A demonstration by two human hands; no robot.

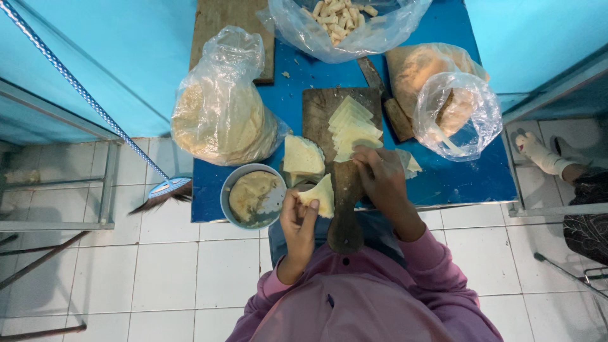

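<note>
Two bare hands work at the near edge of a low blue table point(481, 177), seen from above past pink sleeves. The left hand point(299, 218) pinches a triangular wrapper piece point(320, 195) between thumb and fingertips, fingers drawn narrow around its lower edge; the piece is held just above the table's near edge, beside a round metal bowl point(227, 190) holding pale filling or paste. The right hand point(380, 177) lies over the handle end of a paddle-shaped wooden board point(316, 111), fingers curled down on the near tip of a fanned stack of cut wrapper triangles point(352, 126); whether it grips one sheet or only presses the stack cannot be told.

The held piece looks thin, light and limp: it would likely droop if taken by one corner, tear if pulled, and cling to neighbouring sheets. A light pinch at an edge with support under the middle seems the soundest hold.

Just beyond the bowl sits a second stack of wrapper sheets point(303, 155). To the left stands a clear plastic bag of round wrappers point(218, 107); to the right, another open plastic bag point(459, 114), with a knife point(386, 101) between it and the board. Farthest away, a bag of small rolled pieces point(339, 19). A broom point(166, 192) leans at left; another person's foot point(544, 155) shows at right
</note>
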